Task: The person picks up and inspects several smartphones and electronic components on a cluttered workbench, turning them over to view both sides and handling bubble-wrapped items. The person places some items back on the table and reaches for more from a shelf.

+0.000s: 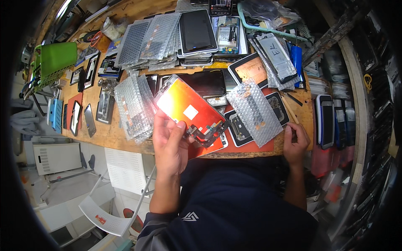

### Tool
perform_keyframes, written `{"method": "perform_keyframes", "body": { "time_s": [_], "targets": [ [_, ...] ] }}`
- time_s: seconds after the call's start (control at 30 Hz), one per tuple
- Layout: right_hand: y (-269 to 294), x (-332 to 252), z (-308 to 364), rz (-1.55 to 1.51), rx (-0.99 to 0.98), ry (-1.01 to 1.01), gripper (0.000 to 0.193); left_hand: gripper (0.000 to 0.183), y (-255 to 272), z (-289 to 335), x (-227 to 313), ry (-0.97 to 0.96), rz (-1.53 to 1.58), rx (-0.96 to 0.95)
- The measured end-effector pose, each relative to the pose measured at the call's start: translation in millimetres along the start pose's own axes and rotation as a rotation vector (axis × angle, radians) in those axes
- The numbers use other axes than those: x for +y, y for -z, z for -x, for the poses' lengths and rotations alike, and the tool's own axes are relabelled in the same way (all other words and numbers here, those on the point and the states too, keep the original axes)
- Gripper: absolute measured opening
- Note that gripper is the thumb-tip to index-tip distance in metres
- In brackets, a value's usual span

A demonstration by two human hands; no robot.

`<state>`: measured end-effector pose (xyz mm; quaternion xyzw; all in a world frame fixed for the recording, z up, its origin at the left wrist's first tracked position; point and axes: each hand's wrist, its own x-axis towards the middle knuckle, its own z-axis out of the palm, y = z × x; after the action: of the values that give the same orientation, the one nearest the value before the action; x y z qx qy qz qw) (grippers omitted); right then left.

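My left hand (171,140) grips a display panel (200,102) by its lower left edge, thumb on top. The panel's orange-red back faces up, with a white square on it and a dark flex cable along its lower edge. At the table's front edge my right hand (296,141) is closed, its fingers curled; whatever they hold, if anything, is hidden. Beside it lies a bubble-wrap packet (255,111) with a flex cable inside, over opened tablet housings (238,129). A thin wooden stick (290,108) runs down toward my right hand.
More bubble-wrapped panels (133,106) lie left of my left hand. Behind stand stacked tablets (197,33) and wrapped screens (159,35). A metal plate (274,52) rests at the back right. Left are loose phones (89,120) and a green basket (54,62); a white chair (104,213) stands below.
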<state>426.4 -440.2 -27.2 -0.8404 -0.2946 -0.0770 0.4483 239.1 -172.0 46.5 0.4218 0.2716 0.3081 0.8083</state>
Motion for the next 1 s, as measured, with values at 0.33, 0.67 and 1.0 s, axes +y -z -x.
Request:
{"method": "perform_keyframes", "body": {
  "time_s": [0.33, 0.67, 1.0],
  "targets": [
    [-0.3, -2.2, 0.7, 0.01, 0.001, -0.029, 0.008, 0.046, -4.3, 5.7, 5.6, -0.025, 0.05, 0.011],
    [-1.3, -1.7, 0.7, 0.015, 0.004, -0.024, 0.008, 0.045, -9.8, 9.3, 9.4, -0.03, 0.062, 0.039],
    [-1.7, -1.2, 0.1, 0.017, 0.012, -0.015, 0.007, 0.049, -2.9, 5.3, 5.0, -0.046, 0.089, -0.013]
  ]
}}
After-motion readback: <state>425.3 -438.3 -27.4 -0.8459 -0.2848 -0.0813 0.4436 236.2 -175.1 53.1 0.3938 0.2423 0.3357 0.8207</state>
